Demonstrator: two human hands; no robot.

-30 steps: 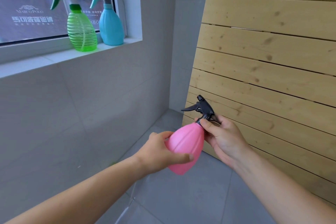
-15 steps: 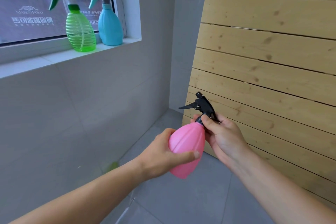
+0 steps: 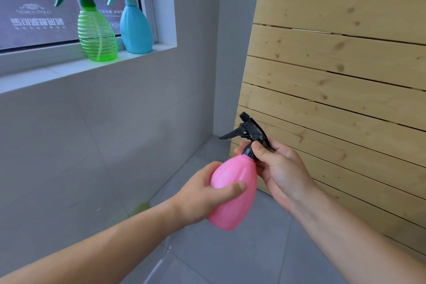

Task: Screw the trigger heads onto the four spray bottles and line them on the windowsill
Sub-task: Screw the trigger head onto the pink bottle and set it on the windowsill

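Windowsill (image 3: 69,69): green bottle (image 3: 98,34) and blue bottle (image 3: 136,27) done, side by side. Third in hand: left hand (image 3: 200,198) grips pink bottle (image 3: 232,193) mid-air, right hand (image 3: 279,168) pinches black trigger head (image 3: 251,131) collar. Step: tightening. Next: seat threads, place beside green.

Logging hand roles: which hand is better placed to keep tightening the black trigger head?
Right hand: its fingers pinch the collar of the black trigger head, while the left hand steadies the pink plastic spray bottle.
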